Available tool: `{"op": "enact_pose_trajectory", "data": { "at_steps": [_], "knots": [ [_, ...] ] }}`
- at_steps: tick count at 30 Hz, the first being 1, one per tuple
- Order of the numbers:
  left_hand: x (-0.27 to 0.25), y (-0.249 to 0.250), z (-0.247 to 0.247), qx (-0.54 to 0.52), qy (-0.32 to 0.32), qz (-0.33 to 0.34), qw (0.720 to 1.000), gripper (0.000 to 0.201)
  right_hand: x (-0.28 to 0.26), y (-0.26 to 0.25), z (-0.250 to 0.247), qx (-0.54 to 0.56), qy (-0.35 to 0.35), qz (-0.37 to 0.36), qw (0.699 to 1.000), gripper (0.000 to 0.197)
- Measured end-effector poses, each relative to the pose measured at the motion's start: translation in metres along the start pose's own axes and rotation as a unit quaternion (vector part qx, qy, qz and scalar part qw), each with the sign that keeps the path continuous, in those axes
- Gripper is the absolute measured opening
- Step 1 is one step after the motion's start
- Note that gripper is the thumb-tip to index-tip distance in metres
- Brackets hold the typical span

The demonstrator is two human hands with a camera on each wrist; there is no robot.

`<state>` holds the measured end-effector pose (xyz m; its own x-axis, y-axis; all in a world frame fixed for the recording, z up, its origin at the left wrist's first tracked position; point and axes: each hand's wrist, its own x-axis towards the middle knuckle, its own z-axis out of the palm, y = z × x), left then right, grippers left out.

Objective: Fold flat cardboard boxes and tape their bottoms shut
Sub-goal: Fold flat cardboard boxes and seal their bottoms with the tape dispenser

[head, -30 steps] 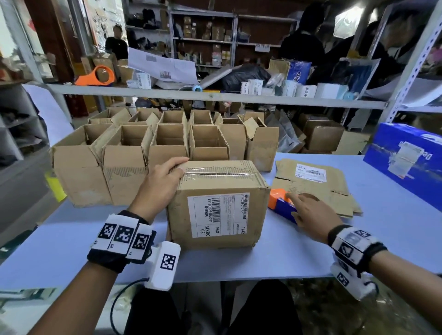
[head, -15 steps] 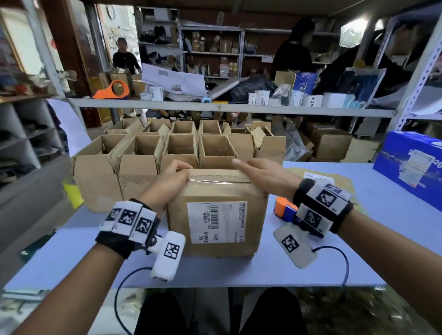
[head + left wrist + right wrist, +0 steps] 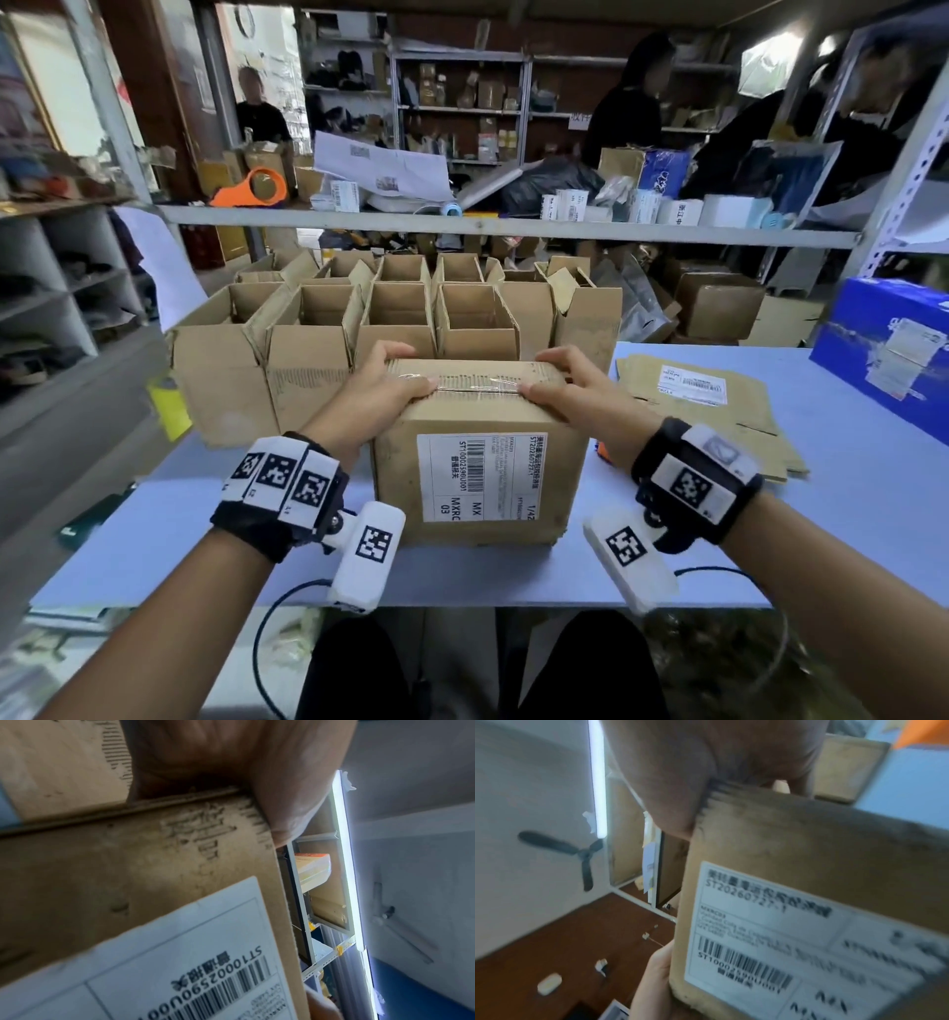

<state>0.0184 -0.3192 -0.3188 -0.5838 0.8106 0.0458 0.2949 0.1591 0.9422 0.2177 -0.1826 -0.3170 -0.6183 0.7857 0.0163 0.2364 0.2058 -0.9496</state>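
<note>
**Both hands grip the taped box**

The brown cardboard box with a white barcode label stands on the pale blue table, near edge. Left hand and right hand clamp its taped top corners.

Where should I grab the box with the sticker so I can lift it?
Grip the box at its two short top edges, coming from both sides, like the left hand and right hand do now. It is wide and taped shut, with no handle.
</note>
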Motion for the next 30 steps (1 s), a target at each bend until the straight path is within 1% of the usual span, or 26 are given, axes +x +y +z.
{"op": "enact_pose_trajectory", "data": {
  "at_steps": [2, 3, 5, 8, 12, 18, 20, 22, 25, 27, 30],
  "knots": [
    [-0.003, -0.003, 0.002, -0.067, 0.002, -0.018, 0.998, 0.046, -0.006, 0.010, 0.003, 0.130, 0.002, 0.032, 0.991, 0.046],
    [-0.006, -0.004, 0.003, -0.110, 0.001, -0.031, 0.993, 0.042, -0.008, 0.012, 0.006, 0.182, 0.007, 0.046, 0.982, 0.045],
    [-0.009, -0.006, 0.006, -0.179, -0.002, -0.049, 0.983, 0.035, -0.010, 0.014, 0.011, 0.241, 0.016, 0.057, 0.969, 0.040],
    [-0.011, -0.008, 0.009, -0.225, -0.005, -0.056, 0.973, 0.030, -0.011, 0.012, 0.018, 0.260, 0.041, 0.052, 0.963, 0.034],
    [-0.011, -0.009, 0.010, -0.211, -0.013, -0.047, 0.976, 0.030, -0.012, 0.013, 0.018, 0.243, 0.055, 0.046, 0.967, 0.033],
    [-0.012, -0.010, 0.000, -0.124, -0.062, -0.019, 0.990, 0.034, -0.021, 0.017, 0.011, 0.227, 0.025, 0.038, 0.973, 0.033],
    [-0.014, -0.010, -0.001, -0.105, -0.064, -0.012, 0.992, 0.035, -0.026, 0.016, 0.009, 0.223, 0.018, 0.035, 0.974, 0.032],
    [-0.016, -0.009, -0.002, -0.072, -0.053, 0.001, 0.996, 0.031, -0.030, 0.015, 0.010, 0.190, 0.021, 0.033, 0.981, 0.031],
    [-0.019, -0.008, -0.005, 0.027, -0.040, 0.029, 0.998, 0.024, -0.032, 0.013, 0.009, 0.125, 0.023, 0.052, 0.990, 0.037],
    [-0.021, -0.007, -0.009, 0.112, -0.032, 0.040, 0.992, 0.031, -0.036, 0.011, 0.008, 0.095, 0.012, 0.087, 0.992, 0.047],
    [-0.026, -0.003, -0.013, 0.225, -0.008, 0.050, 0.973, 0.043, -0.042, 0.012, 0.005, 0.080, -0.002, 0.120, 0.990, 0.059]
  ]
}}
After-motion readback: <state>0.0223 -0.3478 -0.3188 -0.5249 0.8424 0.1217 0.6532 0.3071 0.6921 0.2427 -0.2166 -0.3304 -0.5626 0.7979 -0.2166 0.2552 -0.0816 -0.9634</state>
